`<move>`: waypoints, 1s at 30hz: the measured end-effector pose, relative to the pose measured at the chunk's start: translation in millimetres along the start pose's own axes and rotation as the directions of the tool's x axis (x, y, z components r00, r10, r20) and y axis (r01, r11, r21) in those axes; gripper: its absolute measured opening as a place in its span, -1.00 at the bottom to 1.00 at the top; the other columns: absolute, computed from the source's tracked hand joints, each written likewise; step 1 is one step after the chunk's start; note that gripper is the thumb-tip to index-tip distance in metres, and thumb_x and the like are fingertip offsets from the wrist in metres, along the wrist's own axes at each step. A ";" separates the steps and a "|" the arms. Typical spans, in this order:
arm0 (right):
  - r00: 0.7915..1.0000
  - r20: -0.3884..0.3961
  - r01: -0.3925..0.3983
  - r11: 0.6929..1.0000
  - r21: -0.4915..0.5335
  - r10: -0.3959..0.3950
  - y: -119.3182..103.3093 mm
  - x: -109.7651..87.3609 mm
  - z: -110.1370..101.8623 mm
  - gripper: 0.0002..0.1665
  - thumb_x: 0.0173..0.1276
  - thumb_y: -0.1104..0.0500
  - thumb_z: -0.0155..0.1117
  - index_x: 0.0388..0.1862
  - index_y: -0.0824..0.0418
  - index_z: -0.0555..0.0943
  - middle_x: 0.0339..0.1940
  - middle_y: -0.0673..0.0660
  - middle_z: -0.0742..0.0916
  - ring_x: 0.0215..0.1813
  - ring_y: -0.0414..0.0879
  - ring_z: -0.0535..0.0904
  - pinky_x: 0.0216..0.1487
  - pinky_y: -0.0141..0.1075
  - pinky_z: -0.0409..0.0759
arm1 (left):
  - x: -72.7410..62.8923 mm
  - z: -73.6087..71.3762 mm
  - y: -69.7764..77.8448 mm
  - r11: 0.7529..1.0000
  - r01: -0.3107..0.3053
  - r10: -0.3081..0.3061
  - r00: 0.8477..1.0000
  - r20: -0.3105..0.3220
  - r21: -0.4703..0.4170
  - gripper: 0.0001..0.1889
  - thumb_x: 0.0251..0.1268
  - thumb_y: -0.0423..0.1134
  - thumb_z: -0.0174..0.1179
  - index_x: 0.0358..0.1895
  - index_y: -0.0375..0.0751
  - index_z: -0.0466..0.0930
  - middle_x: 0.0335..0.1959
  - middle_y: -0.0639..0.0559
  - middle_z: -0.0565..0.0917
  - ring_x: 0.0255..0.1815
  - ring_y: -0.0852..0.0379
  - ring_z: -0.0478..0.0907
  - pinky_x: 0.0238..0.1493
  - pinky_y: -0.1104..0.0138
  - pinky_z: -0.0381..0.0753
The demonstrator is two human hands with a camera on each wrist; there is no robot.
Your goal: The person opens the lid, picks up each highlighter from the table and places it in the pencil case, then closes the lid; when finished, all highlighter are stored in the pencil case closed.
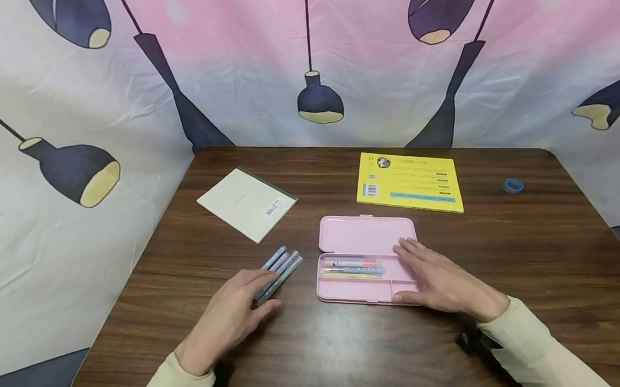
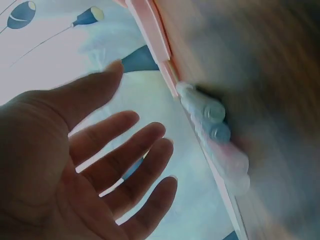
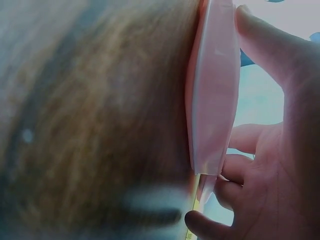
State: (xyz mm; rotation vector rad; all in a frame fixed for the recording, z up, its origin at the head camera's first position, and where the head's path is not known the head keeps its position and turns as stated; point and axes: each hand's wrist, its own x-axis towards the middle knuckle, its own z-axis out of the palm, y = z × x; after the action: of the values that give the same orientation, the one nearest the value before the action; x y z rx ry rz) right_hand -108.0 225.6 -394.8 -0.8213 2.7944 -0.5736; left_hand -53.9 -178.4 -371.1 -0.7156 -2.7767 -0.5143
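Note:
In the head view a pink pencil case [image 1: 354,291] lies unfolded on the table, its lid [image 1: 363,232] tipped back. Three slim pens [image 1: 354,270] lie in its long compartment. My right hand [image 1: 438,277] rests over the case's right end, thumb at the front and fingertips by the lid's right side, hiding part of that end. Left of the case, several blue-grey and lilac pens [image 1: 287,274] lie side by side on the table. Over their near ends hovers my left hand [image 1: 229,315]; the left wrist view shows its fingers [image 2: 135,165] spread, apart from the pens [image 2: 215,130].
A cream notebook [image 1: 245,205] with a barcode lies at the back left of the dark wooden table [image 1: 500,254]. Behind the pencil case is a yellow book [image 1: 408,182]. At the far right sits a blue tape roll [image 1: 513,186]. A patterned curtain [image 1: 264,103] hangs behind the table.

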 end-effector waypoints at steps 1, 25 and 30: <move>1.000 0.001 -0.001 1.000 0.001 0.001 -0.3 0.2 -0.8 0.20 0.19 -0.53 0.20 0.56 0.23 0.22 0.59 0.27 0.24 0.59 0.26 0.08 0.45 0.24 0.20 | 0.2 1.1 1.2 1.000 0.004 -0.004 1.000 -0.007 -0.001 -0.52 0.04 -0.14 0.53 0.07 -0.18 0.71 0.02 -0.03 0.72 -0.01 0.05 0.64 -0.05 0.13 0.67; 1.000 0.001 -0.013 1.000 -0.001 0.013 0.0 0.7 -1.2 0.22 0.17 -0.56 0.17 0.57 0.20 0.23 0.59 0.24 0.25 0.59 0.22 0.09 0.44 0.23 0.23 | 7.1 14.6 7.5 0.998 0.053 -0.057 0.993 0.100 0.041 -0.55 0.09 -0.27 0.49 0.10 -0.21 0.68 -0.04 -0.06 0.73 -0.08 -0.02 0.70 -0.15 0.09 0.70; 1.000 -0.001 -0.008 1.000 0.007 0.008 -0.3 -1.2 1.7 0.20 0.18 -0.55 0.17 0.56 0.20 0.24 0.59 0.24 0.26 0.59 0.23 0.11 0.43 0.22 0.25 | 7.7 14.9 8.4 0.998 0.011 -0.018 0.994 0.109 0.067 -0.57 0.08 -0.34 0.48 0.07 -0.21 0.67 -0.11 0.01 0.71 -0.20 0.05 0.70 -0.29 0.15 0.69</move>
State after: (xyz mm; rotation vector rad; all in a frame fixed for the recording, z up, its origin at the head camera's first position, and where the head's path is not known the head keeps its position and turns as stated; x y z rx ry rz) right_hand -106.4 225.5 -396.1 -0.8082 2.7938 -0.5826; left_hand -58.2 -162.6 -380.0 -0.7308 -2.8874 -0.3952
